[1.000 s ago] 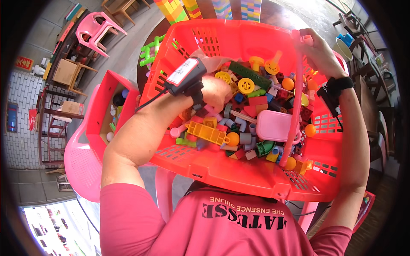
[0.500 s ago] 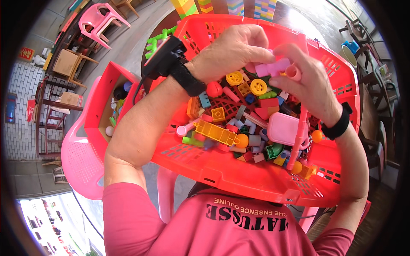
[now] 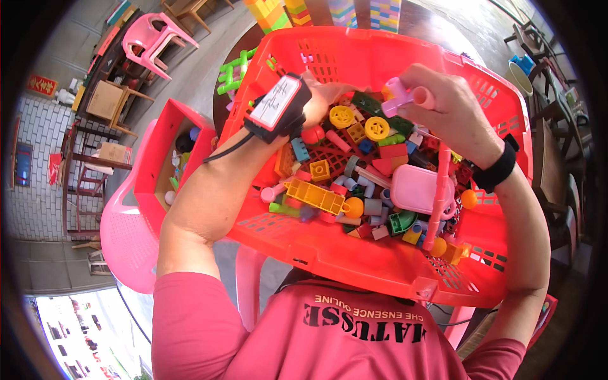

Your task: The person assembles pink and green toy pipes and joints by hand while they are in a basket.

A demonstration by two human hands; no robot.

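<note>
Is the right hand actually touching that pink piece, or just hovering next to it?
Touching. In the head view the right hand has its fingers closed around the pink piece, held above the toy parts in the red basket.

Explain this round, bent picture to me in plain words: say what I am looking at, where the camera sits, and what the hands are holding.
The camera is worn on a person's head and looks down, so the pink-sleeved forearms come in from below. Its wide lens bends straight edges near the rim. There is no machine, only two bare hands.

In front of the person is a big red plastic basket full of small coloured plastic building pieces: yellow wheels, a long yellow brick, a pink rounded lid-like piece.

The right hand holds a small pink plastic piece in its grip above the basket. The left hand reaches into the pieces; whether it holds anything is hidden. A small black device with a white label is strapped to that wrist.
</note>
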